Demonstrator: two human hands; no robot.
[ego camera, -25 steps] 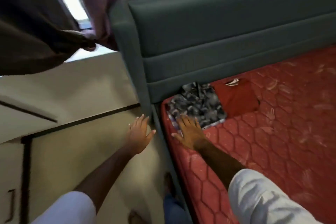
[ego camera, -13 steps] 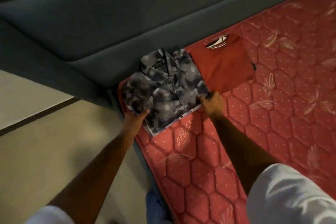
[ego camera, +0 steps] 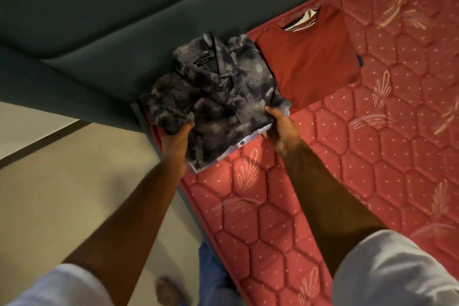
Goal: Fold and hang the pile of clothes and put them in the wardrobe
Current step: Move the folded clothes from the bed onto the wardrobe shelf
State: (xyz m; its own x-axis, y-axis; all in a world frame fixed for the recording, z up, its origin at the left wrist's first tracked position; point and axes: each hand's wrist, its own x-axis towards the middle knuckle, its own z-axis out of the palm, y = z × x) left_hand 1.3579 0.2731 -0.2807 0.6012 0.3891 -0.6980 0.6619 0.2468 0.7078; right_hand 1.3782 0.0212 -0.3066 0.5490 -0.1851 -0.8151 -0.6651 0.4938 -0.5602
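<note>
Two hands grip a folded grey patterned shirt at the bed's corner: left hand and right hand, fingers curled round its edges, beside a folded red shirt.

Padded headboard, dark grey-green, in stepped horizontal panels, across the upper left. Mattress, red, quilted in hexagons with pale dots and feather motifs, butted against the headboard base. Floor, beige, beside the bed, crossed by one dark line. Dim, warm lighting.
</note>
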